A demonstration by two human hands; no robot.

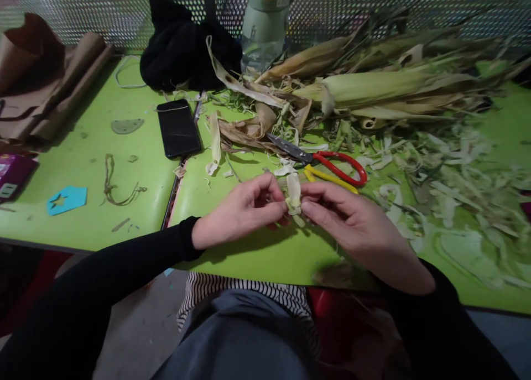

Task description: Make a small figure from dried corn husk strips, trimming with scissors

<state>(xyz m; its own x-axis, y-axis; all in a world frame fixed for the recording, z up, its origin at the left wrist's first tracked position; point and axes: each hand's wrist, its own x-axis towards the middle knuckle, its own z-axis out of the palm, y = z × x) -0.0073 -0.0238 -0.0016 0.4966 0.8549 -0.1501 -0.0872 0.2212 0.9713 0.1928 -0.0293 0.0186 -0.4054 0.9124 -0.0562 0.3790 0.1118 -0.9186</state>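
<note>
My left hand (244, 211) and my right hand (352, 225) meet over the green table (257, 253), just in front of me. Both pinch a small pale strip of corn husk (293, 194) between fingertips, the left from one side, the right from the other. The strip stands roughly upright between them. Red and yellow handled scissors (327, 167) lie just beyond the hands, blades pointing left. Both arms wear black sleeves.
Corn ears in husks (373, 87) pile at the back right, with husk scraps (456, 181) strewn over the right side. A black phone (178, 128), black cloth (182, 48), a bottle (265, 20), brown paper (45, 81) and a blue star cutout (66, 199) lie left and behind.
</note>
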